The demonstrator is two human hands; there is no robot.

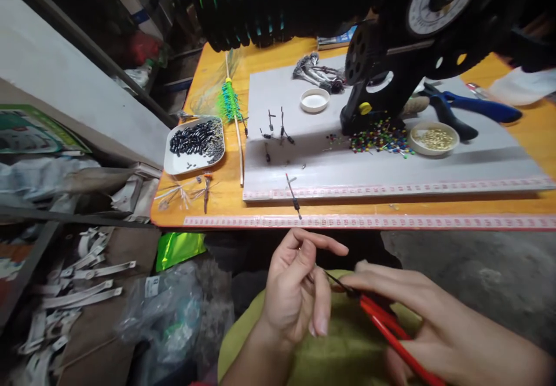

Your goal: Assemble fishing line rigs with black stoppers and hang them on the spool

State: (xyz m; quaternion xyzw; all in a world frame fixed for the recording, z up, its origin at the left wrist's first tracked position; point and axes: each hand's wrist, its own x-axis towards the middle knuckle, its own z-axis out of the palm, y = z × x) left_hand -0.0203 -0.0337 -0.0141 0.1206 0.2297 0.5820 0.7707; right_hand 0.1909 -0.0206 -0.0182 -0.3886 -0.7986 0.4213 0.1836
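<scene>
My left hand [290,293] is raised over my lap, thumb and index finger pinched together. Whatever it holds is too small to make out. My right hand [412,302] grips red-handled pliers [382,323], whose thin dark nose reaches toward the left fingers. Past the hands, a small black piece with a thin stem and a red tip [293,195] lies across the edge of a grey board [330,168]. Several similar black stemmed pieces [282,128] are farther back on the board.
A white tray [168,164] of black tubes stands at the left. Colour-headed pins [382,137] and a dish [454,147] of gold bits lie beside a black machine stand [358,105]. Blue-handled pliers [482,106] are at the right. A measuring tape [356,222] runs along the table's front edge.
</scene>
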